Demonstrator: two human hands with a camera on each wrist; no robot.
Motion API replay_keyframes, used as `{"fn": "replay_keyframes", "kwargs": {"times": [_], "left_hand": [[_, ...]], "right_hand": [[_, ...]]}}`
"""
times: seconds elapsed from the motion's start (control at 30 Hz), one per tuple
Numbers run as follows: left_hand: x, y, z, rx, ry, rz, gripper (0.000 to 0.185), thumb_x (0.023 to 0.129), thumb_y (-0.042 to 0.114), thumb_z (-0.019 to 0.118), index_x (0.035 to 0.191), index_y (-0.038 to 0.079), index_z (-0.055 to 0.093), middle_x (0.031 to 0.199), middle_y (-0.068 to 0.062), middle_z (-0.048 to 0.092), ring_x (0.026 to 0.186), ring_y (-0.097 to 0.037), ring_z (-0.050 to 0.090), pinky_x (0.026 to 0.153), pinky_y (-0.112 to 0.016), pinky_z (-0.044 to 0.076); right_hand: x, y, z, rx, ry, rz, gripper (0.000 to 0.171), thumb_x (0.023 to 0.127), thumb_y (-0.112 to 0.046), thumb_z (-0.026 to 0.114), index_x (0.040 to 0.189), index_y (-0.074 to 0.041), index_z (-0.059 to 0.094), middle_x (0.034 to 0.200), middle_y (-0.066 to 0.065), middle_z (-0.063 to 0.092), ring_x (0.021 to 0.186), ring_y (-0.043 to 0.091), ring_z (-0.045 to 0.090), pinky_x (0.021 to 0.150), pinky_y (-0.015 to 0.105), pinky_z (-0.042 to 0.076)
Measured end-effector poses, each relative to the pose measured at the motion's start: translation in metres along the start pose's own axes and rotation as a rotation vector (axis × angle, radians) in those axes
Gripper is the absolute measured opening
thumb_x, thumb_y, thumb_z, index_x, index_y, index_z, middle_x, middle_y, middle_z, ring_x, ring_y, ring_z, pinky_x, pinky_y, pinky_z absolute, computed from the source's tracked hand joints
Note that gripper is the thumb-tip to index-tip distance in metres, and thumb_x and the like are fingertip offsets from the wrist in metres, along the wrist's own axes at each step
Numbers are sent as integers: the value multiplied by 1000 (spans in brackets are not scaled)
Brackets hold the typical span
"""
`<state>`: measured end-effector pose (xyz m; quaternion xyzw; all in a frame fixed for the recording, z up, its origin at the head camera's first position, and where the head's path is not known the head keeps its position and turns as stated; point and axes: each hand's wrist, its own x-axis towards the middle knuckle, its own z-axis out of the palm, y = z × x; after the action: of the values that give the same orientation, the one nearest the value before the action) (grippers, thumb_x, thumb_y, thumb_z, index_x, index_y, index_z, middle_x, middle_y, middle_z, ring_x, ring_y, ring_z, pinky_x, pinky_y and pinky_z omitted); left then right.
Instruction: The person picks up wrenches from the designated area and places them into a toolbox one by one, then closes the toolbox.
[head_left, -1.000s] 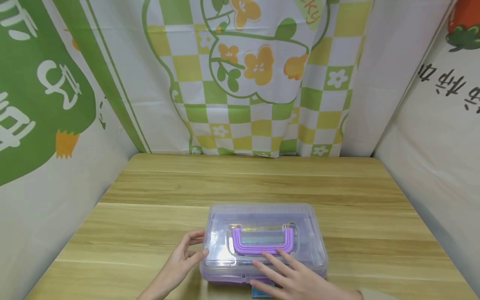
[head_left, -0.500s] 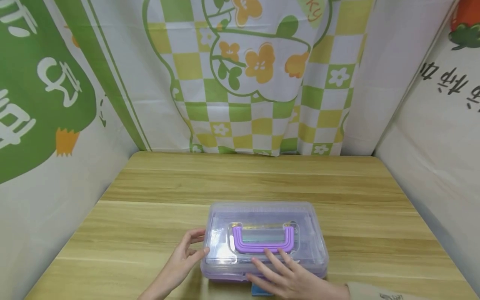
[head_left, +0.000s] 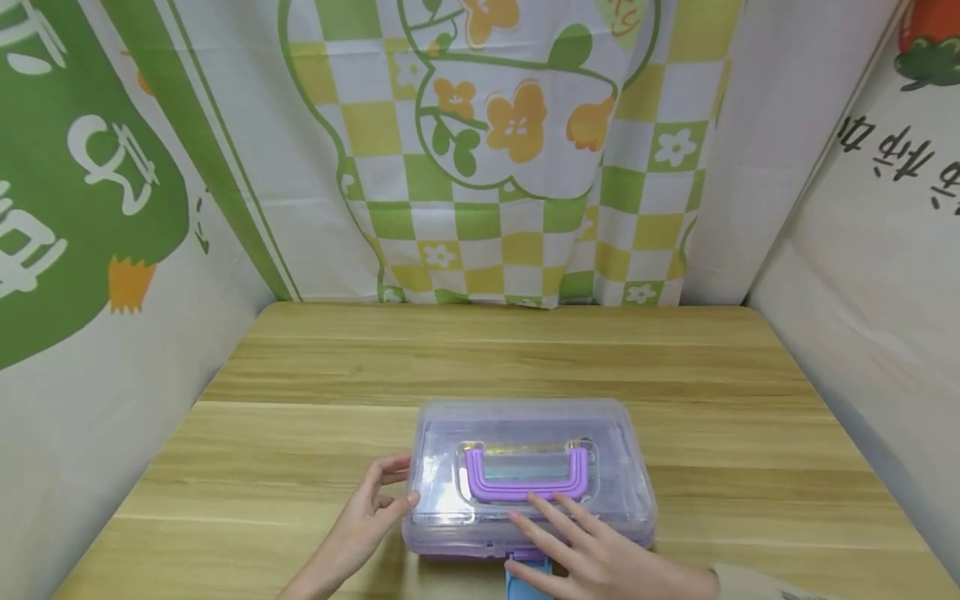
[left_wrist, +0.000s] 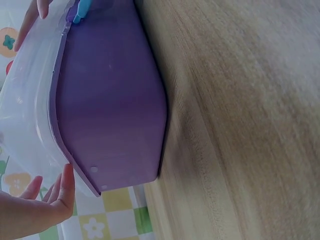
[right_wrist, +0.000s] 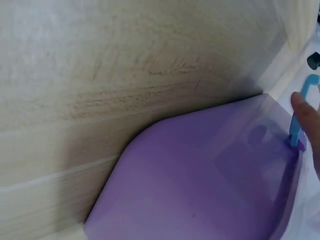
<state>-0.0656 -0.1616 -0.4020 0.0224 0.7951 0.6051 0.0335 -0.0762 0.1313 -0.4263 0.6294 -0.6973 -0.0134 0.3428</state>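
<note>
Now both hands, left (head_left: 360,521) and right (head_left: 592,554), rest flat-fingered on unlabelled box (head_left: 525,433).

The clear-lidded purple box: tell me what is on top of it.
A folded-down purple handle lies in the lid recess, and the right hand rests its fingers on the lid. That hand covers the lid's near edge; contents show only dimly.
</note>
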Motion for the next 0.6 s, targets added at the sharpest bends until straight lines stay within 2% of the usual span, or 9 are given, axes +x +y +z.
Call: {"fn": "replay_keyframes", "kwargs": {"times": [0.13,0.17,0.3,0.5,0.6], "left_hand": [[0,-1,1,13,-2,17,43,82,13,59,121,5,43,124,-13,45,111,-28,42,76,-25,47],[0,-1,0,16,-2,22,43,82,12,59,121,5,43,124,-13,45,111,-28,41,76,-24,47],[0,-1,0,22,0,31,43,82,12,59,121,5,43,124,-13,45,111,-29,42,76,-22,47],[0,-1,0,23,1,34,42,82,12,59,120,5,44,123,-12,46,111,-28,41,76,-22,47],[1,-1,0,24,5,39,41,81,11,59,119,4,44,123,-13,46,110,-28,42,76,-22,48]], "right_hand": [[-2,2,-8,94,30,3,66,89,-55,31,133,-6,37,128,28,40,115,45,39,105,51,26],[-3,3,-9,111,39,3,66,88,-55,31,133,-5,37,127,29,41,115,45,39,105,51,25],[-4,3,-12,186,64,17,67,91,-52,29,132,1,34,127,30,40,115,46,38,105,51,25],[1,0,-14,229,106,92,61,92,-47,29,123,2,47,126,26,44,115,43,40,108,48,21],[7,1,-15,198,174,94,44,95,-32,36,116,2,54,121,25,50,110,41,45,102,49,31]]}}
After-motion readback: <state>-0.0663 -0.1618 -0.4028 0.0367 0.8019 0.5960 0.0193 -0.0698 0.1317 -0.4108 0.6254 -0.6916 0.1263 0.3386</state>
